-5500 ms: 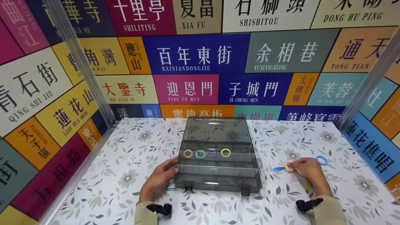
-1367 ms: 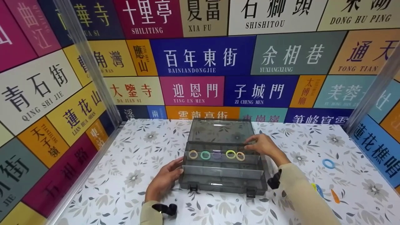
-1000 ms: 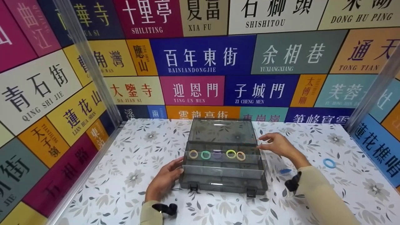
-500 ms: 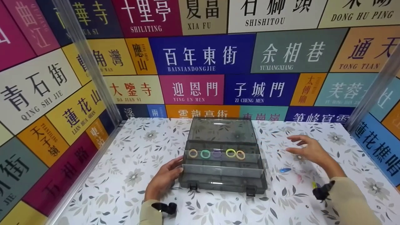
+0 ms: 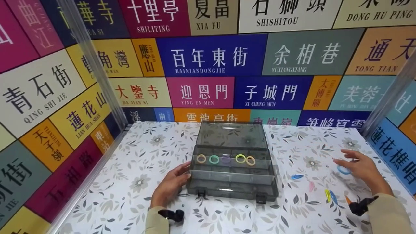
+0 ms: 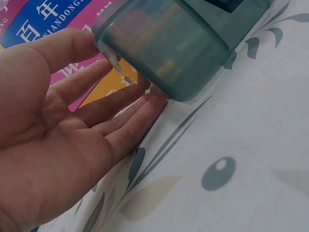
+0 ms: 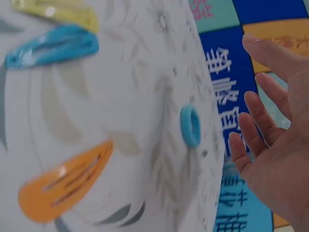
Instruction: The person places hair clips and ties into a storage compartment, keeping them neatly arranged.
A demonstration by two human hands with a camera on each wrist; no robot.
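Observation:
In the head view, a smoky clear divided box (image 5: 232,193) stands with its lid raised at the back. A row of small hair ties shows at its rear divider: peach (image 5: 201,159), green (image 5: 214,159), purple (image 5: 226,159), yellow (image 5: 240,158) and a second peach one (image 5: 250,160). My left hand (image 5: 170,185) touches the box's left side with nearly straight fingers; the left wrist view shows fingertips and thumb against its corner (image 6: 188,63). My right hand (image 5: 362,167) hovers by a blue hair tie (image 5: 344,170), fingers spread and holding nothing. The right wrist view shows this tie (image 7: 190,126) on the table.
Snap hair clips lie right of the box: blue (image 5: 297,177), pink (image 5: 311,186), yellow (image 5: 327,195), another blue (image 5: 333,197) and orange (image 5: 348,200). The table has a leaf-patterned cover (image 5: 130,201). Walls of colourful sign panels (image 5: 211,57) stand behind and beside it.
My right hand earlier pinched a peach hair tie right of the box; that tie is now in the row. The hand has since moved right, to the blue hair tie. My left hand stays at the box.

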